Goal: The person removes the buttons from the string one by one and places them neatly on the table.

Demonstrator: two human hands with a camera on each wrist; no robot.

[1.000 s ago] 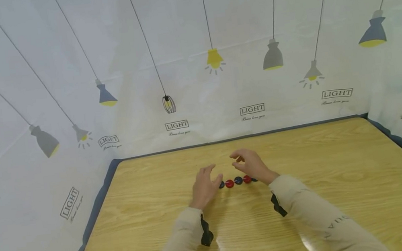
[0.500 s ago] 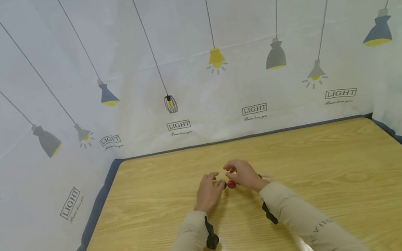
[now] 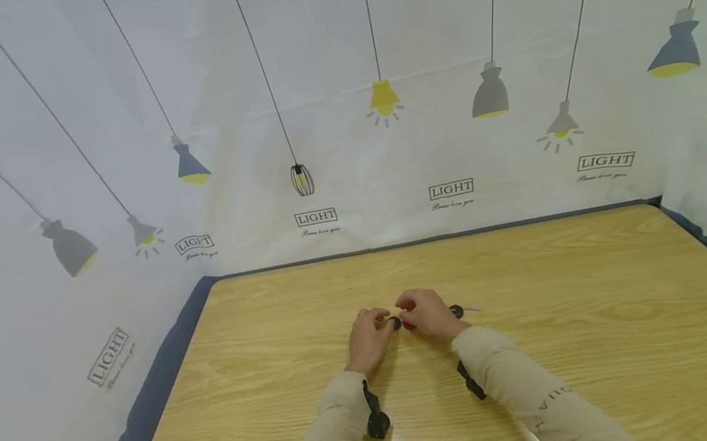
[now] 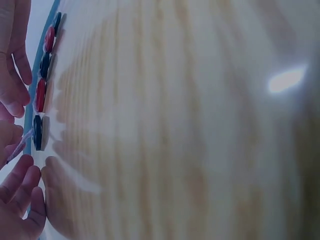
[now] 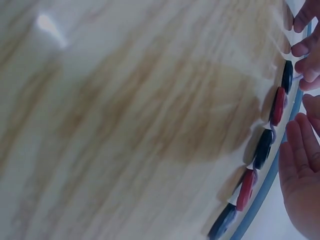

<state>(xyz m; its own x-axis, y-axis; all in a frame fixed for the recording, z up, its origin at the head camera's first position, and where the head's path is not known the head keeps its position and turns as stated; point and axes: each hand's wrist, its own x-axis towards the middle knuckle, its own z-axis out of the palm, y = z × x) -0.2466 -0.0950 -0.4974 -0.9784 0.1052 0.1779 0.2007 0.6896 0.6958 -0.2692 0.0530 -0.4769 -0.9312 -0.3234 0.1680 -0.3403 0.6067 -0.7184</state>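
Note:
A row of alternating dark blue and red discs, joined by a thin pale cord (image 3: 473,308), lies on the table. My left hand (image 3: 367,340) is beside the left-end dark disc (image 4: 37,133). In the left wrist view, its fingertips seem to pinch the cord (image 4: 21,145) coming off that disc. My right hand (image 3: 429,314) hovers over the middle of the row, its thumb and index close to the left hand. Next to the end disc sits a red disc (image 5: 278,106). From above, the right hand hides the middle discs; whether its fingertips hold cord is unclear.
The wood-grain table (image 3: 564,285) has a blue edging (image 3: 179,329) along its sides. Behind it hangs a white sheet (image 3: 332,130) printed with lamps. Black camera mounts (image 3: 378,420) sit under both sleeves.
My right hand has moved left and slightly nearer me, closing in on the left hand. The left hand has shifted slightly right, and its fingertips have drawn together near the end disc.

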